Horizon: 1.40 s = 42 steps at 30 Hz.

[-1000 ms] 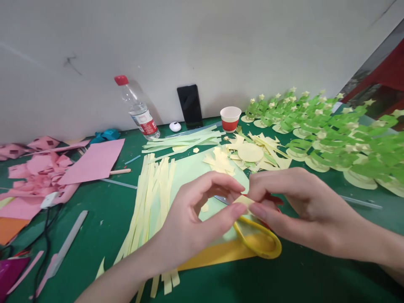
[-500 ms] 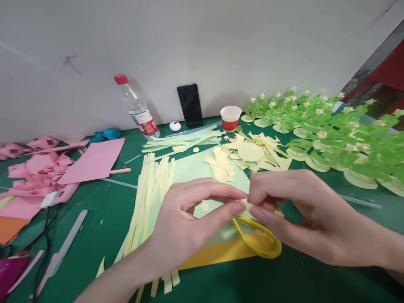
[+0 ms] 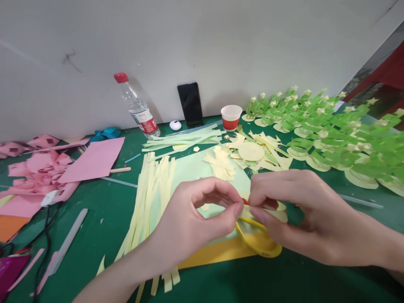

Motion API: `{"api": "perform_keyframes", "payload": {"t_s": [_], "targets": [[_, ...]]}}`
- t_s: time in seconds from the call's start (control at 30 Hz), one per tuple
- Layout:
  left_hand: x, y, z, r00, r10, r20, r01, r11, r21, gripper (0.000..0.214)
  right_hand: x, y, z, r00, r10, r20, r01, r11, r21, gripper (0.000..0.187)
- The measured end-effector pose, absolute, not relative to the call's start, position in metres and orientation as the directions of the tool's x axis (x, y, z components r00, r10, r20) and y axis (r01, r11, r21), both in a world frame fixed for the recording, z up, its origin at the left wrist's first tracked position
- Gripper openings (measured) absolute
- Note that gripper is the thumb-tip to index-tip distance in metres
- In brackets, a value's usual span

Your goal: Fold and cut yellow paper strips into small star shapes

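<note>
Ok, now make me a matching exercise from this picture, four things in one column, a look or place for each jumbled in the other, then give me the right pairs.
Things:
1. Scissors
2. Phone
3. Bottle
4. Paper cup

Looks or places:
A. Clear, with a red cap
B. Yellow-handled, partly hidden by the right hand
C. Open on top, white inside
D. Black, propped upright against the wall

Right pairs: 1-B, 2-D, 3-A, 4-C.
</note>
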State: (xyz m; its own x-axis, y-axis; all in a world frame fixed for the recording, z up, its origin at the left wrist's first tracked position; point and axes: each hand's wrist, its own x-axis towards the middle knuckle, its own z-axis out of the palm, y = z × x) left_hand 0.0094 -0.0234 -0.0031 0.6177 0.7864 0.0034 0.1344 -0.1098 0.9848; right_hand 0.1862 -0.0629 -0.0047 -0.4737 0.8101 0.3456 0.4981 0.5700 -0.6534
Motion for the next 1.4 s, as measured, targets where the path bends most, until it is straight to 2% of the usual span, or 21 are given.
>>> {"api": "perform_keyframes", "payload": {"t_s": [0.17,0.43,0.67,0.77,0.87,0.97,1.17,1.27,1.4], "targets": [[0.008,-0.023,-0.002,0.637,0.771,0.005,0.168,-0.145,0.975,0.013,0.187,-0.063,-0.009,-0.422,0.874,0.243,0.510,0.450,-0.733,0.018],[0.004,-0.024,0.001,0.702,0.707,0.080,0.147,-0.255,0.956,0.014,0.184,-0.060,-0.010,-0.398,0.909,0.128,0.482,0.325,-0.814,0.023],[0.005,-0.024,-0.004,0.726,0.687,0.011,0.173,-0.199,0.965,0.009,0.180,-0.057,-0.002,-0.484,0.875,0.011,0.353,0.206,-0.912,0.023],[0.005,-0.023,-0.003,0.710,0.704,0.016,0.177,-0.200,0.964,0.011,0.180,-0.057,-0.002,-0.441,0.897,0.010,0.245,0.131,-0.961,0.023],[0.004,-0.023,-0.004,0.719,0.692,0.069,0.212,-0.313,0.926,0.019,0.180,-0.058,-0.004,-0.398,0.916,0.047,0.175,0.126,-0.976,0.021],[0.003,-0.023,-0.006,0.768,0.629,0.123,0.230,-0.450,0.863,0.022,0.180,-0.059,-0.004,-0.406,0.913,0.031,0.170,0.109,-0.979,0.021],[0.003,-0.019,-0.004,0.867,0.477,0.142,0.202,-0.598,0.776,0.026,0.180,-0.059,-0.002,-0.509,0.856,-0.088,0.190,0.012,-0.982,0.023],[0.003,-0.018,-0.002,0.883,0.453,0.125,0.201,-0.605,0.771,0.026,0.181,-0.058,-0.002,-0.510,0.856,-0.080,0.202,0.029,-0.979,0.023],[0.003,-0.017,-0.003,0.851,0.519,0.078,0.241,-0.518,0.821,0.024,0.182,-0.057,-0.003,-0.457,0.889,-0.018,0.184,0.074,-0.980,0.023]]}}
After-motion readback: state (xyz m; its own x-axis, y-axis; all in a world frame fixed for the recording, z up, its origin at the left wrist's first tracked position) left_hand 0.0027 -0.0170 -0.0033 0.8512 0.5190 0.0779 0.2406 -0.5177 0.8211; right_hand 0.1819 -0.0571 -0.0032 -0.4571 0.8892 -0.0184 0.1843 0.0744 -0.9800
